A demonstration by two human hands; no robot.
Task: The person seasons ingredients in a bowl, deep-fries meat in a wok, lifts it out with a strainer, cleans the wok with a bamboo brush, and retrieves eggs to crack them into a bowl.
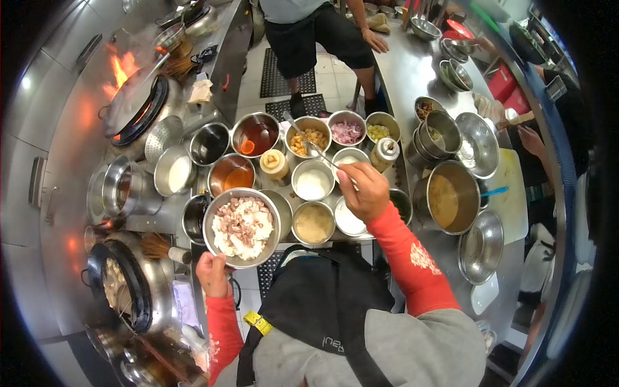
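My left hand [215,275] grips the near-left rim of a metal bowl [278,233] filled with white rice and chopped pinkish meat [244,222]. The bowl is raised in front of the containers and tilted a little toward me. My right hand [365,188] is closed around the thin handle of a metal spoon [314,147], whose far end points up-left toward a pot of yellow-brown chunks [316,137]. Below that hand stands a pot of white powder [349,219]. Nearby are a pot of white granules [313,180] and a pot of beige powder [313,223].
On the left, flames [122,72] rise behind a wok [137,106]; a second wok [119,284] holds food. Squeeze bottles [275,166] stand among the pots. On the right counter are strainers [482,248] and a large pot of brown liquid [446,198]. A person [316,32] stands opposite.
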